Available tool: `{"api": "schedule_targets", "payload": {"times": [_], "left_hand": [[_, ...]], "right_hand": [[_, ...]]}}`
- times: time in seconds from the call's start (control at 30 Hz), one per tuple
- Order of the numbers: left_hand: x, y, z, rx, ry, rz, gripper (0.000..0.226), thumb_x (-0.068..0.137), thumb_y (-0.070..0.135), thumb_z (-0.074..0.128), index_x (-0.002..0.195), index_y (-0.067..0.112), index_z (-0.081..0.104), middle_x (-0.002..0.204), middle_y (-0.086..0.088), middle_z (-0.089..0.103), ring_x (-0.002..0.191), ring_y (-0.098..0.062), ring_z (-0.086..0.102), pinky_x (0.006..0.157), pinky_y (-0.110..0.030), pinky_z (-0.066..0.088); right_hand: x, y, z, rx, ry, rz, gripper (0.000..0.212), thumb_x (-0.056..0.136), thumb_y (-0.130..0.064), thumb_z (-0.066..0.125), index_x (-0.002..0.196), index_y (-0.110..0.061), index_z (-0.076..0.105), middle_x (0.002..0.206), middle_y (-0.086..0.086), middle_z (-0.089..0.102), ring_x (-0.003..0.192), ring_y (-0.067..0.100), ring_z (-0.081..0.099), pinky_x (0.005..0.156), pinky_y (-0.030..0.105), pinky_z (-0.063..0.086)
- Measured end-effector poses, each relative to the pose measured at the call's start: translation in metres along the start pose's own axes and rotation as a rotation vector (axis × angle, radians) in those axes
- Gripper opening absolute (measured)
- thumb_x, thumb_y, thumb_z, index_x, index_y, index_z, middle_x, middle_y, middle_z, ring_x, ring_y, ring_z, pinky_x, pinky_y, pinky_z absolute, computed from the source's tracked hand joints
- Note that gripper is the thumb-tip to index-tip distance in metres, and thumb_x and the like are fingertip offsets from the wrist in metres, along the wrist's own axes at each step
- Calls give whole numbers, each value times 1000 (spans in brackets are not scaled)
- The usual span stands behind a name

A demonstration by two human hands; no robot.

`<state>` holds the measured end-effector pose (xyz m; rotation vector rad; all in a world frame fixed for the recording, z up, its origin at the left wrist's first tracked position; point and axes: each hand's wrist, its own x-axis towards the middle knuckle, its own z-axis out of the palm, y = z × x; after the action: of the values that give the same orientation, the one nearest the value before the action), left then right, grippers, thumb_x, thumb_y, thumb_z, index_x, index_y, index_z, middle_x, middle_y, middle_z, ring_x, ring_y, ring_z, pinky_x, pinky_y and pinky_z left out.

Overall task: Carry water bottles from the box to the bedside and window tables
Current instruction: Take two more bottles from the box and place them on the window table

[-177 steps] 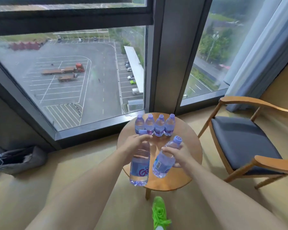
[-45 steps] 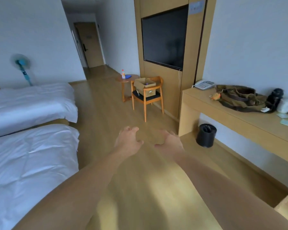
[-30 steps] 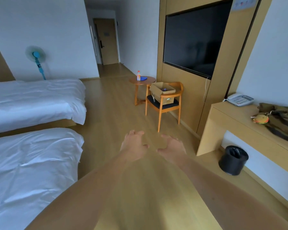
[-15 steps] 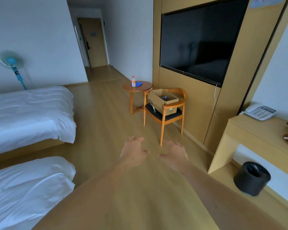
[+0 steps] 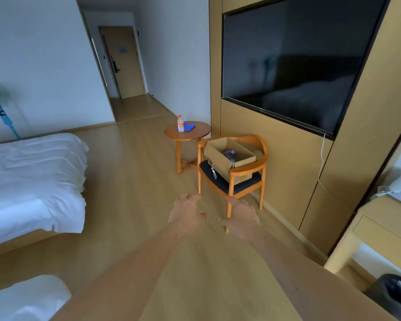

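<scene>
Cardboard box (image 5: 229, 156) sits open on the chair (image 5: 245, 181) beside the round table (image 5: 187, 133), bottles (image 5: 229, 155) visible inside. Both hands reach forward over the floor, empty: left hand (image 5: 185, 215) and right hand (image 5: 241, 218) with fingers loosely spread.

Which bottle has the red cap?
The small bottle standing on the round table has the red cap and a colourful label. The bottles in the cardboard box on the chair look purple-blue.

Matt cardboard box (image 5: 227, 156) on wooden chair (image 5: 245, 172), dark cloth seat
</scene>
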<state>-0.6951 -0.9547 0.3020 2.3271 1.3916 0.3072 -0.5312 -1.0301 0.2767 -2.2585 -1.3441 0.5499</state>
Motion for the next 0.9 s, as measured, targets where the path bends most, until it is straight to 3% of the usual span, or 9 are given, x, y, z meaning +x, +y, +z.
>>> {"api": "schedule_targets", "payload": {"times": [0.23, 0.7, 0.9], "left_hand": [[145, -18, 9, -6, -65, 24, 56, 88, 34, 69, 140, 20, 52, 135, -12, 51, 123, -34, 53, 101, -43, 50], [500, -94, -32, -20, -95, 185, 57, 87, 38, 72, 138, 23, 53, 134, -8, 54, 126, -31, 51, 102, -41, 48], [612, -97, -20, -52, -156, 261, 56, 88, 38, 70, 139, 23, 52, 133, -5, 55, 123, -29, 53, 96, -36, 47]], "right_hand": [[135, -9, 9, -3, -42, 37, 77, 88, -37, 68, 156, -36, 32, 155, 4, 40, 140, 32, 36, 108, 48, 44], [446, -83, 38, 23, 33, 193, 69, 78, -37, 67, 144, -39, 44, 127, 2, 55, 119, 28, 50, 94, 42, 53], [551, -82, 38, 13, 52, 286, 68, 83, -42, 66, 146, -38, 41, 136, 4, 52, 125, 27, 48, 95, 41, 53]]}}
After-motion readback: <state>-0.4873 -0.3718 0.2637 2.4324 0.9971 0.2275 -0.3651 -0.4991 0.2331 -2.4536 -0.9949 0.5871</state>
